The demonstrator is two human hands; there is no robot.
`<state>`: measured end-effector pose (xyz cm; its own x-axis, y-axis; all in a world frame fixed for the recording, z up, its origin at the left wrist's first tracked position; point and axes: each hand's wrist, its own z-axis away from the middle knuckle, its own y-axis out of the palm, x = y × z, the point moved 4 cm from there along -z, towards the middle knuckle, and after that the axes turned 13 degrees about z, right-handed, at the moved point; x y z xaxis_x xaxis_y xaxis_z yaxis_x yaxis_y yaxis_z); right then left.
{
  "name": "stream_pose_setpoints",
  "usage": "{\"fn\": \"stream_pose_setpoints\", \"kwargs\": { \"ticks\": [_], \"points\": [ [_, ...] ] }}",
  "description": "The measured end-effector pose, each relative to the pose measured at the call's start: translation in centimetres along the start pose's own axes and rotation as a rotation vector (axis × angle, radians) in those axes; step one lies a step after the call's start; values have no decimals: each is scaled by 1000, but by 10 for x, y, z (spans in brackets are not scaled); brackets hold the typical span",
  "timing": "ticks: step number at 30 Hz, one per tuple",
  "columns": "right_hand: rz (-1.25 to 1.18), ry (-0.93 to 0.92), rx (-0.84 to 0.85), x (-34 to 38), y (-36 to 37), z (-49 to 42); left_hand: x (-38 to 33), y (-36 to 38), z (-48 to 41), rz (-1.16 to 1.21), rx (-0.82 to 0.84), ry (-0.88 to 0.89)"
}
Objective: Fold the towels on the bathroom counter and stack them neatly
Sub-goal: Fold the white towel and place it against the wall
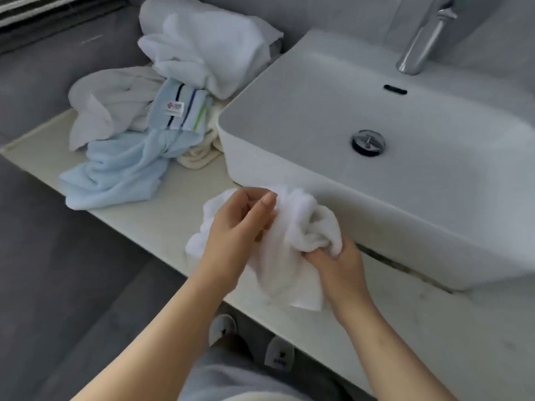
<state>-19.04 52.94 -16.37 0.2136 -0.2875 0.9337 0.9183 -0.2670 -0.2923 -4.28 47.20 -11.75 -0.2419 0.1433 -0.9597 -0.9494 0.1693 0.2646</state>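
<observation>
A small white towel (292, 241) is bunched up over the counter's front edge, just before the basin. My left hand (237, 224) pinches its upper part with curled fingers. My right hand (338, 264) grips the crumpled right side from below. Further left on the counter (162, 218) lies a heap of unfolded towels: a light blue towel (115, 169), a striped blue towel (179, 108) with a label, a cream towel (199, 151), a white towel (110, 105) and a big white towel (208, 50) at the back.
A white rectangular basin (376, 134) stands on the counter's right half, with a chrome tap (425, 36) behind it. The grey floor (58, 270) lies to the left below the counter. My slippers (278, 354) show under the counter's edge.
</observation>
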Motion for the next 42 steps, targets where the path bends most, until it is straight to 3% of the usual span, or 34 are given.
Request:
{"fn": "stream_pose_setpoints", "kwargs": {
  "ticks": [4, 8, 15, 17, 20, 22, 26, 42],
  "points": [
    [-55, 59, -61, -16, -21, 22, 6, 14, 9, -355, -68, 203],
    [-93, 124, -149, -27, -32, 37, 16, 31, 17, -739, 65, 388],
    [-163, 218, -392, -53, -70, 61, 34, 62, 10, -764, 331, 148],
    [-183, 239, -460, -62, -82, 67, 35, 71, 12, -819, 385, 182],
    [-217, 246, -501, -69, -98, 72, 29, 82, 21, -1015, 303, 414],
    [-237, 238, -519, -76, -114, 77, 34, 99, 28, -1087, 338, 429],
    [-261, 259, -568, -97, -157, 88, 69, 139, 47, -980, 487, 226],
    [-79, 265, -616, -175, -340, 154, 144, 319, 140, -981, 481, 265]
  ]
}}
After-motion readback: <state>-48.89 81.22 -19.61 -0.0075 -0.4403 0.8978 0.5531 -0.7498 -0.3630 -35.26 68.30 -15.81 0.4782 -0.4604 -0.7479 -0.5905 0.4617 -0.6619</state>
